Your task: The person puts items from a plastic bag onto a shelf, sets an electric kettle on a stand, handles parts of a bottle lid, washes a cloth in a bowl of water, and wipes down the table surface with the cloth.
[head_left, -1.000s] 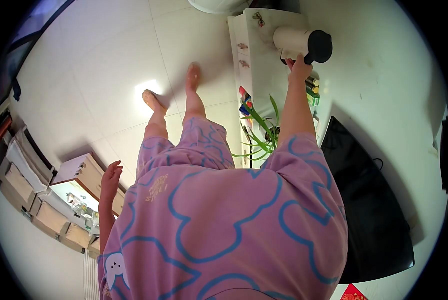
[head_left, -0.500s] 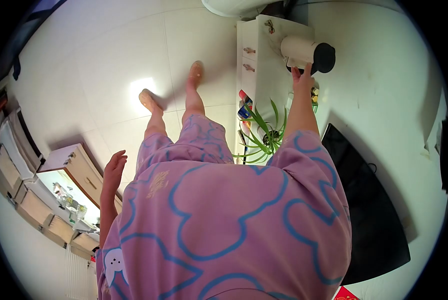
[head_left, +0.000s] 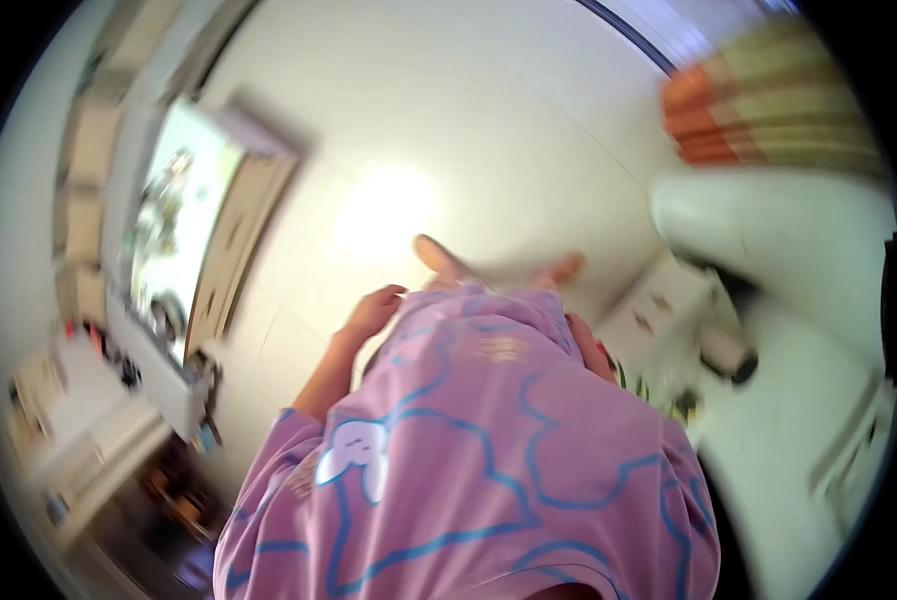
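Quickly, I see a pale cylindrical jug (head_left: 725, 352), dark-topped, contents hidden, on the white drawer cabinet (head_left: 637, 325) beyond the right hand (head_left: 587, 340), fingers I can't tell; left hand (head_left: 374, 312) fingers loosely extended.

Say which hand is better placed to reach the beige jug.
Probably the right: the right hand is nearer the beige jug, on the same side of the body; the left hand is across the shirt.

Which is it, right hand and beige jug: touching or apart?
Apart. The head view, though blurred, shows a clear gap, with white cabinet visible between right hand and beige jug.
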`<action>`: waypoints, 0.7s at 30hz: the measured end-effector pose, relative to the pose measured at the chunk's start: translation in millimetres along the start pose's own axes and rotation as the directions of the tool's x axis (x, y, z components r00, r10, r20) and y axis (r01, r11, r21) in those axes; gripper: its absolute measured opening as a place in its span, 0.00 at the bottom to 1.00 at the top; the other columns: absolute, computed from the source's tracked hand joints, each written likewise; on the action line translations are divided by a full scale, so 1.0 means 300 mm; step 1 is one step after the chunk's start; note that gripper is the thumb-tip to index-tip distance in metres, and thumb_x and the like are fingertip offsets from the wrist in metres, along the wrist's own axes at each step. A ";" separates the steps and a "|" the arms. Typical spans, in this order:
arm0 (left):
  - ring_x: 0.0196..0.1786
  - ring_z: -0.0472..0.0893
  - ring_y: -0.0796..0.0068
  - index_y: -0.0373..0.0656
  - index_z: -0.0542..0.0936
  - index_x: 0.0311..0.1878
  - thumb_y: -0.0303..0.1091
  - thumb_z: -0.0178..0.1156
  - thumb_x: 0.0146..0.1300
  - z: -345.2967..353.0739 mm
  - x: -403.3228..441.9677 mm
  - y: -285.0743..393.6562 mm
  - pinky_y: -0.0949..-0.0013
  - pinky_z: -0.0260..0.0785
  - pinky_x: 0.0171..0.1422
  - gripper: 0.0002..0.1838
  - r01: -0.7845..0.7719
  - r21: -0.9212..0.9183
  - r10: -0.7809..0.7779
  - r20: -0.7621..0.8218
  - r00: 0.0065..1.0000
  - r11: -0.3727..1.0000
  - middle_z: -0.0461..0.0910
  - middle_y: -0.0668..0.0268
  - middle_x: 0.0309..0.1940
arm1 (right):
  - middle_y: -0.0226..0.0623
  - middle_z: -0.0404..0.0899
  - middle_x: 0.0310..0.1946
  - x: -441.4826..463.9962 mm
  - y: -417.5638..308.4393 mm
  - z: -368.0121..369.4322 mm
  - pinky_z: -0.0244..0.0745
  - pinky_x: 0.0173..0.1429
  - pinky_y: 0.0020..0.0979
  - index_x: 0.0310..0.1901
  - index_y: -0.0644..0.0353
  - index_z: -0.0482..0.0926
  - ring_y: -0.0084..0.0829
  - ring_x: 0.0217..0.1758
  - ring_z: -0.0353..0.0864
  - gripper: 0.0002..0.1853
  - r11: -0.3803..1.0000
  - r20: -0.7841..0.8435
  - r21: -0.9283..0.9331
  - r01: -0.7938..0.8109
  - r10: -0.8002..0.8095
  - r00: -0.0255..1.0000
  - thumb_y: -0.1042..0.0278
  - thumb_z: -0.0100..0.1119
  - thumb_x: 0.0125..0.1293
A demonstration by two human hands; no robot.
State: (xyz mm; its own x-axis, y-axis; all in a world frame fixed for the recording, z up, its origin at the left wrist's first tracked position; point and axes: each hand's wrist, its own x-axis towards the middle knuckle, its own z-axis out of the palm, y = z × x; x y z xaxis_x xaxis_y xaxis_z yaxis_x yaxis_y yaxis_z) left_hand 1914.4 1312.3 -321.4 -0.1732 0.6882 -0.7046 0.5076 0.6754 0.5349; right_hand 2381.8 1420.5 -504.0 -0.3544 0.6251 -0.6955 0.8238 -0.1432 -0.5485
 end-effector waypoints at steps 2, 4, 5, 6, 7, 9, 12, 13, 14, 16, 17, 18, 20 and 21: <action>0.53 0.81 0.51 0.42 0.79 0.56 0.36 0.52 0.66 -0.066 -0.088 -0.119 0.58 0.72 0.60 0.19 0.042 -0.013 -0.043 -0.095 0.995 0.999 0.83 0.49 0.48 | 0.53 0.82 0.45 0.025 -0.273 -0.005 0.74 0.57 0.43 0.48 0.60 0.82 0.51 0.52 0.81 0.17 0.968 0.064 -0.244 -0.057 0.075 0.995 0.57 0.51 0.69; 0.51 0.82 0.51 0.42 0.80 0.56 0.36 0.52 0.65 -0.132 -0.161 -0.256 0.57 0.73 0.58 0.19 0.130 -0.020 -0.131 -0.167 0.977 0.991 0.83 0.50 0.47 | 0.52 0.83 0.42 0.150 -0.345 0.041 0.76 0.53 0.43 0.47 0.59 0.82 0.51 0.47 0.82 0.17 0.955 0.052 -0.275 0.113 -0.103 0.993 0.58 0.51 0.68; 0.51 0.82 0.51 0.42 0.80 0.56 0.36 0.52 0.65 -0.157 -0.200 -0.326 0.57 0.73 0.58 0.19 0.137 -0.057 -0.146 -0.202 0.968 0.989 0.83 0.50 0.47 | 0.52 0.83 0.39 0.225 -0.380 0.028 0.78 0.50 0.42 0.47 0.59 0.82 0.51 0.42 0.84 0.16 0.937 0.001 -0.265 0.227 -0.235 0.972 0.59 0.51 0.67; 0.51 0.82 0.51 0.42 0.79 0.57 0.35 0.52 0.65 -0.191 -0.235 -0.393 0.57 0.73 0.58 0.19 0.181 -0.085 -0.197 -0.252 0.947 0.980 0.83 0.50 0.47 | 0.52 0.83 0.39 0.310 -0.455 0.000 0.78 0.50 0.42 0.47 0.59 0.82 0.51 0.42 0.84 0.16 0.919 0.017 -0.290 0.266 -0.273 0.962 0.59 0.51 0.67; 0.51 0.82 0.52 0.42 0.79 0.57 0.35 0.52 0.64 -0.215 -0.276 -0.462 0.58 0.74 0.57 0.19 0.227 -0.111 -0.250 -0.291 0.923 0.968 0.83 0.50 0.47 | 0.46 0.82 0.36 0.384 -0.530 -0.010 0.78 0.40 0.39 0.46 0.59 0.81 0.44 0.36 0.84 0.14 0.977 0.067 -0.203 0.070 -0.057 0.996 0.61 0.51 0.68; 0.51 0.82 0.52 0.43 0.79 0.58 0.35 0.52 0.64 -0.265 -0.367 -0.555 0.58 0.74 0.56 0.20 0.278 -0.203 -0.333 -0.331 0.883 0.939 0.83 0.50 0.47 | 0.41 0.81 0.33 0.526 -0.627 -0.015 0.78 0.31 0.36 0.46 0.59 0.80 0.37 0.29 0.84 0.12 0.979 0.146 -0.152 -0.134 0.156 0.977 0.63 0.52 0.70; 0.50 0.83 0.54 0.43 0.78 0.58 0.34 0.52 0.65 -0.279 -0.447 -0.690 0.59 0.74 0.56 0.20 0.321 -0.405 -0.472 -0.361 0.804 0.856 0.84 0.51 0.46 | 0.34 0.78 0.28 0.736 -0.863 0.011 0.74 0.23 0.31 0.44 0.57 0.78 0.28 0.22 0.80 0.09 0.900 0.194 -0.432 0.056 0.032 0.981 0.64 0.52 0.69; 0.50 0.83 0.55 0.43 0.78 0.59 0.33 0.52 0.65 -0.265 -0.459 -0.747 0.59 0.74 0.56 0.19 0.319 -0.507 -0.528 -0.346 0.776 0.801 0.84 0.51 0.46 | 0.34 0.78 0.29 0.748 -0.977 0.032 0.74 0.23 0.30 0.45 0.58 0.77 0.28 0.23 0.80 0.09 0.923 0.160 -0.377 0.080 -0.020 0.987 0.64 0.53 0.69; 0.50 0.83 0.55 0.43 0.78 0.59 0.33 0.52 0.65 -0.249 -0.462 -0.809 0.59 0.74 0.56 0.19 0.318 -0.532 -0.545 -0.348 0.763 0.785 0.84 0.51 0.46 | 0.33 0.78 0.30 0.753 -1.098 0.058 0.74 0.24 0.30 0.45 0.58 0.77 0.27 0.23 0.80 0.09 0.941 0.125 -0.322 0.106 -0.069 0.990 0.64 0.54 0.68; 0.42 0.85 0.60 0.42 0.78 0.59 0.35 0.54 0.67 -0.244 -0.463 -0.933 0.61 0.76 0.48 0.18 0.286 -0.598 -0.588 -0.400 0.703 0.749 0.85 0.53 0.39 | 0.32 0.78 0.31 0.797 -1.309 0.152 0.74 0.24 0.29 0.45 0.58 0.77 0.27 0.24 0.80 0.09 0.927 0.184 -0.338 0.161 -0.102 0.978 0.64 0.55 0.67; 0.42 0.85 0.60 0.42 0.78 0.59 0.35 0.54 0.67 -0.256 -0.463 -0.964 0.61 0.76 0.48 0.18 0.283 -0.617 -0.601 -0.399 0.692 0.735 0.85 0.53 0.39 | 0.32 0.78 0.32 0.820 -1.408 0.195 0.74 0.24 0.29 0.45 0.58 0.76 0.27 0.24 0.80 0.10 0.923 0.228 -0.331 0.197 -0.125 0.966 0.64 0.56 0.66; 0.36 0.84 0.64 0.41 0.79 0.55 0.36 0.54 0.68 -0.282 -0.461 -0.997 0.63 0.75 0.43 0.16 0.248 -0.746 -0.674 -0.341 0.655 0.619 0.84 0.55 0.34 | 0.32 0.78 0.32 0.845 -1.513 0.247 0.74 0.24 0.29 0.45 0.58 0.76 0.27 0.24 0.80 0.10 0.914 0.241 -0.346 0.213 -0.133 0.961 0.64 0.56 0.66; 0.31 0.84 0.67 0.40 0.81 0.52 0.38 0.55 0.69 -0.361 -0.465 -1.065 0.65 0.75 0.38 0.15 0.193 -0.858 -0.743 -0.275 0.610 0.476 0.84 0.57 0.28 | 0.32 0.79 0.33 0.907 -1.730 0.375 0.74 0.26 0.28 0.47 0.59 0.77 0.27 0.26 0.81 0.12 0.924 0.331 -0.339 0.178 -0.060 0.942 0.63 0.56 0.65; 0.28 0.83 0.70 0.39 0.82 0.47 0.40 0.56 0.69 -0.403 -0.478 -1.089 0.67 0.74 0.35 0.15 0.287 -0.864 -0.808 -0.204 0.553 0.415 0.83 0.59 0.25 | 0.32 0.79 0.33 0.956 -1.819 0.444 0.74 0.26 0.28 0.47 0.59 0.77 0.27 0.26 0.81 0.12 0.917 0.342 -0.349 0.191 -0.065 0.937 0.63 0.56 0.65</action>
State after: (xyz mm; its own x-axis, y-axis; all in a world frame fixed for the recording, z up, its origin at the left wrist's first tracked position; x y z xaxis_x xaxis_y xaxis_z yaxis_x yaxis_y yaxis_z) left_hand 1671.4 1024.8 -338.8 -0.6782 -0.1109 -0.7265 -0.5681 0.7062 0.4226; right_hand 1771.5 1575.8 -466.0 -0.5373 0.3331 -0.7748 0.8424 0.2562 -0.4741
